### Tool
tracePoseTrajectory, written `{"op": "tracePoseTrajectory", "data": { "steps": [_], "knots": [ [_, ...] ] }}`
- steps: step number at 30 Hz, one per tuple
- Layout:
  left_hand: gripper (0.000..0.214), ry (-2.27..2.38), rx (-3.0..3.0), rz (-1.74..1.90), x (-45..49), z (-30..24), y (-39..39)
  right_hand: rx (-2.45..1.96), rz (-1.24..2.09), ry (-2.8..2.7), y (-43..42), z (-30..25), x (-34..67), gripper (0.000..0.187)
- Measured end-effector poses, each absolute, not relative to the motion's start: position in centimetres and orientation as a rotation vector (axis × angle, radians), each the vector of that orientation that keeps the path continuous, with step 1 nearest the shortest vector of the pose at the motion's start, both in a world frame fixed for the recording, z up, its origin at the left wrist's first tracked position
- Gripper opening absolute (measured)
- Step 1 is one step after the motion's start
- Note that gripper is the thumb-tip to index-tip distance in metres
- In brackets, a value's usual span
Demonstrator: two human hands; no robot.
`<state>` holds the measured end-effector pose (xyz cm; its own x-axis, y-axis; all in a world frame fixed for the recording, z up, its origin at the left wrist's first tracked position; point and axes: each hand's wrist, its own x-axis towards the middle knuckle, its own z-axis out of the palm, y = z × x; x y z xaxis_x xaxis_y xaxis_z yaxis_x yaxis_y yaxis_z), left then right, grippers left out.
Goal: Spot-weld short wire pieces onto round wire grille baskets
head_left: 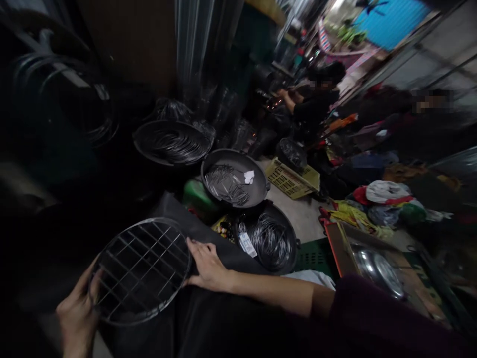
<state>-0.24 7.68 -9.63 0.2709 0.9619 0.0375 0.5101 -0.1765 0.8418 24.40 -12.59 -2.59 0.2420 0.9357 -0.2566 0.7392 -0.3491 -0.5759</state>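
A round wire rack with a crossed grid inside a metal ring is held up over dark cloth. My left hand grips its left edge, the fingers partly behind the ring. At the opposite edge, my right hand pinches the rim between thumb and fingers. Beyond the rack stands a dark basin with short metal rods and a white scrap of paper in it. Below that basin, another black basin holds coiled wire and a label.
Metal rings fill a wide pan farther back. A yellow crate stands beyond the basins. To the right lie cloths and bags and a shiny metal dish. Sparks fly near a person at the back; another person sits at right.
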Motion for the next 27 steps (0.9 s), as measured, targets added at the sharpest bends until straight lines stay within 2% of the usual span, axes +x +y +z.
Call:
{"op": "tracePoseTrajectory", "data": {
  "steps": [3, 5, 6, 8, 10, 11, 15, 17, 20, 23, 27],
  "knots": [
    [0.062, 1.564, 1.605, 0.766, 0.6, -8.0, 7.1, -2.116, 0.911, -1.492, -12.5, -2.6, 24.2, 0.118],
    [0.068, 1.539, 1.545, 0.739, 0.9, -6.8, 6.8, -1.992, 0.986, -1.482, -12.5, -2.0, 25.6, 0.114],
    [0.069, 1.541, 1.516, 0.709, 0.9, -6.2, 6.7, -1.922, 1.001, -1.478, -12.4, -1.5, 27.1, 0.104],
    [0.069, 1.546, 1.410, 0.630, 0.4, -4.8, 6.5, -1.874, 0.942, -1.430, -12.1, -0.8, 31.7, 0.068],
    [0.068, 1.496, 1.283, 0.551, -0.3, -3.4, 6.7, -2.094, 0.723, -1.248, -11.3, -0.4, 38.0, 0.037],
    [0.066, 1.472, 1.226, 0.527, -0.7, -2.7, 6.9, -2.309, 0.592, -1.099, -10.9, -0.4, 41.6, 0.033],
    [0.052, 1.407, 1.111, 0.537, -1.5, -0.4, 8.3, -2.632, 0.472, -0.810, -8.2, -2.4, 53.5, 0.038],
    [0.057, 1.321, 1.198, 0.438, -1.4, 0.1, 9.2, -2.714, 0.518, -0.765, -6.4, -4.6, 56.4, 0.037],
    [0.068, 1.260, 1.416, 0.161, -0.5, 0.3, 10.3, -2.792, 0.633, -0.738, -3.7, -8.2, 57.0, 0.035],
    [0.066, 1.271, 1.504, 0.033, 0.6, 0.7, 10.9, -2.835, 0.687, -0.694, -2.3, -10.4, 56.3, 0.032],
    [0.088, 1.258, 1.539, 0.237, 1.2, 3.9, 10.1, -2.804, 0.578, -0.691, -3.2, -8.8, 56.2, 0.035]
  ]
}}
